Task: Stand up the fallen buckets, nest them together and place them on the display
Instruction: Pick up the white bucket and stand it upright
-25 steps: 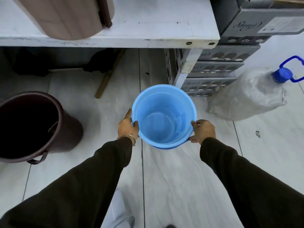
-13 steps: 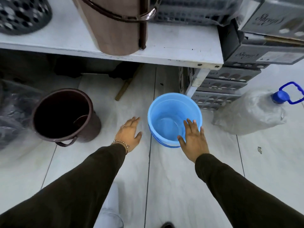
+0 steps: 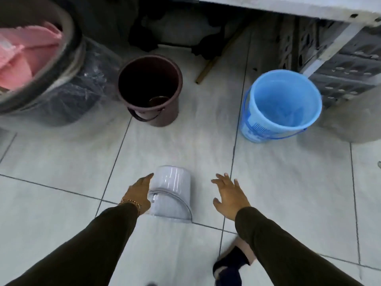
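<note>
A pale lilac bucket [image 3: 172, 193] lies on its side on the tiled floor, base pointing away from me. My left hand [image 3: 140, 191] rests open against its left side, fingers spread. My right hand [image 3: 228, 195] hovers open a little to the right of it, not touching. A blue bucket [image 3: 278, 106] stands upright on the floor at the right, with its handle hanging down. A dark maroon bucket [image 3: 150, 89] stands upright at the middle left, with its handle down.
The white display shelf edge [image 3: 288, 7] runs along the top. Grey perforated crates [image 3: 346, 65] stand under it at right. A large dark tub with pink items [image 3: 31, 54] and a plastic-wrapped stack [image 3: 82, 89] sit at left. My foot [image 3: 231, 265] is at the bottom.
Both hands let go of the blue bucket, which now stands alone. The view swung back and down. My hands now reach around the fallen lilac bucket.
</note>
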`<state>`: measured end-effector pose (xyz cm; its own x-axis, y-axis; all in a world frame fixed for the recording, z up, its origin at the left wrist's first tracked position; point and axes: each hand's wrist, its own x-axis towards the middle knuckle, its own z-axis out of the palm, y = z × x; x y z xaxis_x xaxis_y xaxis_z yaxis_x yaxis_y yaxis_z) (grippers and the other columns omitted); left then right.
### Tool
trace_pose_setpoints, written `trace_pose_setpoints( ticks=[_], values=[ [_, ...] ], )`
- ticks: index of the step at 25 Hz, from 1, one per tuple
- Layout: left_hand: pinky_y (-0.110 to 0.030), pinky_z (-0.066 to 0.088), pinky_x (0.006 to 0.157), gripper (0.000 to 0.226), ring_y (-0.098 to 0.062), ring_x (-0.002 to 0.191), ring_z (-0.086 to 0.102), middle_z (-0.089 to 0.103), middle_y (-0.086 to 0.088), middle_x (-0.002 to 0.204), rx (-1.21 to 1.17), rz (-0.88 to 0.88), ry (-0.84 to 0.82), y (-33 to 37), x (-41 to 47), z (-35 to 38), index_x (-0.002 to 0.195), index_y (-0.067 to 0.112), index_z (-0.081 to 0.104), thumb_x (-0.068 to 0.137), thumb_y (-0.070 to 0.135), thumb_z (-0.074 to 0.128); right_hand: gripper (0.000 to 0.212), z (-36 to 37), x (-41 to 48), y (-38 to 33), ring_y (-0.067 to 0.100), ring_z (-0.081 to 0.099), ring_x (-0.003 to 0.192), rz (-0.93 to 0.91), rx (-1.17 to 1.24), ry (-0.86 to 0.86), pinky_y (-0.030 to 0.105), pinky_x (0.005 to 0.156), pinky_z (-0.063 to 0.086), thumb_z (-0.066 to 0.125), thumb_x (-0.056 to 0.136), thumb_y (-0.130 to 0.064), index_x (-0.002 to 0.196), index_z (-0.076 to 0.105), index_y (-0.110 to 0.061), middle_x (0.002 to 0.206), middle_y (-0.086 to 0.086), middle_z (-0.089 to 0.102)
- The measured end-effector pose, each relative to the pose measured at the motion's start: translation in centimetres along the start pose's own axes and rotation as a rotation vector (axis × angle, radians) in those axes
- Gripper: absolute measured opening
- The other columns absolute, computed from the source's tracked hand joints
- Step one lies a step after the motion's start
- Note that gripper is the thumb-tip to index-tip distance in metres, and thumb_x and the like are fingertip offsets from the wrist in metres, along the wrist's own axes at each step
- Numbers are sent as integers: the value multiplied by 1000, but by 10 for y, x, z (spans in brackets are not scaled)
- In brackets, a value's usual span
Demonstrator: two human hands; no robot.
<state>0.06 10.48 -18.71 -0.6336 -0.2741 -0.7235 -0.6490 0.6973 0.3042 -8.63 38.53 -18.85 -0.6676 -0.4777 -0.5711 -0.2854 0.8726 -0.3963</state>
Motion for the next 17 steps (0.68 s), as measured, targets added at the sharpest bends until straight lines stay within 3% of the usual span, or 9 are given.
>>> trace_pose_setpoints(
  ticks=[3, 4, 5, 7, 9, 13, 15, 17],
  values=[
    [-37, 34, 115, 91, -30, 136, 44, 42, -13, 149, -57, -45, -69, -21, -7, 25, 155, 20, 13, 79, 3, 60, 62, 37, -6, -6, 20, 35, 142, 117, 174, -92, 37, 120, 24, 61, 87, -34, 144, 37, -24, 156, -3, 33],
    [-35, 34, 114, 91, -30, 136, 44, 43, -13, 149, -56, -113, -105, -84, -1, 65, 155, 18, 12, 80, 7, 63, 65, 111, 3, -34, 20, 43, 136, 106, 189, -167, 36, 114, 32, 65, 85, -37, 143, 38, -25, 153, -3, 37],
    [-33, 33, 114, 91, -31, 137, 43, 41, -14, 149, -50, -114, -85, -114, 7, 88, 155, 16, 11, 82, 9, 65, 68, 152, 11, -49, 20, 47, 132, 98, 215, -188, 35, 109, 38, 68, 83, -38, 142, 38, -25, 150, -4, 41],
    [-36, 36, 110, 81, -33, 134, 45, 45, -15, 146, -32, -82, 9, -116, 13, 98, 154, 17, 17, 87, 12, 62, 68, 157, 13, -57, 21, 52, 125, 98, 286, -194, 33, 103, 43, 71, 82, -36, 140, 39, -24, 143, -2, 48],
    [-42, 45, 99, 64, -36, 121, 55, 57, -16, 133, 21, -68, 133, -106, 6, 97, 150, 23, 28, 92, 17, 53, 54, 162, 11, -64, 22, 58, 116, 114, 354, -125, 35, 97, 48, 69, 85, -34, 132, 45, -23, 132, 1, 57],
    [-43, 52, 84, 39, -41, 103, 63, 69, -18, 110, -7, -36, 302, -91, 16, 67, 134, 22, 54, 97, 31, 45, 25, 135, 29, -64, 21, 66, 100, 162, 556, 221, 36, 86, 54, 57, 92, -34, 116, 52, -26, 113, -1, 66],
    [-40, 51, 76, 31, -43, 93, 64, 72, -18, 95, -75, -13, 351, -66, 21, 49, 114, 15, 63, 96, 33, 46, 27, 99, 35, -58, 19, 63, 101, 155, 587, 354, 33, 87, 52, 54, 94, -27, 120, 51, -27, 114, -2, 64],
    [-38, 53, 76, 27, -41, 89, 65, 73, -19, 89, -193, -30, 290, -40, 38, 39, 102, 11, 64, 94, 32, 49, 42, 66, 44, -42, 21, 59, 110, 163, 579, 379, 34, 96, 49, 55, 93, -17, 133, 45, -26, 126, 1, 58]
  ],
)
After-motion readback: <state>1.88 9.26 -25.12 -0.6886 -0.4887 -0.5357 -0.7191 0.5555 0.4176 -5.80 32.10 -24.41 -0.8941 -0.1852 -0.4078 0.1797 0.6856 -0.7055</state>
